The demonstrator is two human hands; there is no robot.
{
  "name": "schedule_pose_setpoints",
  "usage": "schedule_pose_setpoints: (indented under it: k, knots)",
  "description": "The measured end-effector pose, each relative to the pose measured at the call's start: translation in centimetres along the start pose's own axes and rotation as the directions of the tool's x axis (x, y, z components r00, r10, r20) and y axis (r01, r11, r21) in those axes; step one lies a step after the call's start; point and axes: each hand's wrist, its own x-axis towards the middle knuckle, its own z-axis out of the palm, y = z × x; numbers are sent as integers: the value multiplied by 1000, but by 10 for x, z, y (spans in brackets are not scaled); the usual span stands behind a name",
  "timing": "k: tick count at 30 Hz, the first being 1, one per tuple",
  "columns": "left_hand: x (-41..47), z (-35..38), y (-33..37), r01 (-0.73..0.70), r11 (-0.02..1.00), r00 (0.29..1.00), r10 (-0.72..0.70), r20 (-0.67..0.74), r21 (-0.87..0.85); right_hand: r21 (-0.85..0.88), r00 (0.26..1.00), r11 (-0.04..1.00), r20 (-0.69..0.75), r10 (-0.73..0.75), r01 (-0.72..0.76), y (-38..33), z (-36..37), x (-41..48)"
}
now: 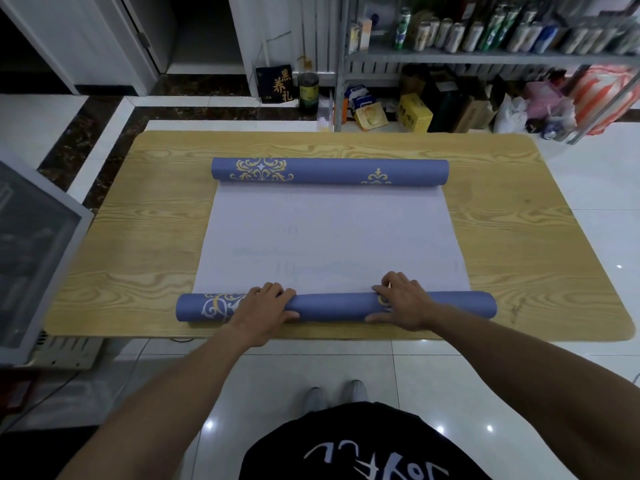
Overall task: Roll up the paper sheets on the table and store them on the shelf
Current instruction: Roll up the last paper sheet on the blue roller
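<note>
I've got the counter (138, 220) filling the view. The shelf (485, 57) stands past its far right corner, crowded with cans and bottles, and no paper is on it that I can see. So storing is not yet done.

One paper sheet (329, 230) lies down the middle of the counter, pale side up. It's the only sheet I can make out. Its far end is curled into a blue patterned far roll (329, 171), lying parallel to the far edge and well short of it. The wide flat stretch in between is unrolled.

The near roll (332, 306) lies along the near edge, and that's the end being worked. My left grip (266, 308) wraps over it left of centre, fingers over the top and thumb on the near side. My right grip (403, 303) clasps it the same way, right of centre.

My read is that rolling has barely begun. The near roll has to travel most of the sheet's length and meet the far curl, then the tube gets lifted over to the shelf.
</note>
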Motion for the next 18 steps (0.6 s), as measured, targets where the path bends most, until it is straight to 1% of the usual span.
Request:
schedule_pose_setpoints:
  k: [3,5,8,10,12,15,18]
  knots:
    - [1,4,0,55,997,998,-55,0,-54,71,1000,997,-27,-4,6,2,5,0]
    - [0,3,1,62,997,998,-61,14,-35,110,999,994,-43,4,1,2,4,0]
    - [-2,1,-1,25,999,999,-24,31,-41,122,999,992,36,12,-16,5,-6,5]
    - [-1,4,-2,14,998,1000,-14,10,-60,136,996,990,83,13,-24,6,-8,8]
    - [-1,5,-2,14,997,1000,-15,-6,-76,143,998,990,63,6,-14,6,-6,9]
    - [0,6,-1,32,996,999,-31,14,-80,103,1000,995,-2,-8,8,7,-7,6]
    - [4,2,-3,43,989,999,-40,24,-141,42,1000,999,-5,-25,25,7,-12,5]
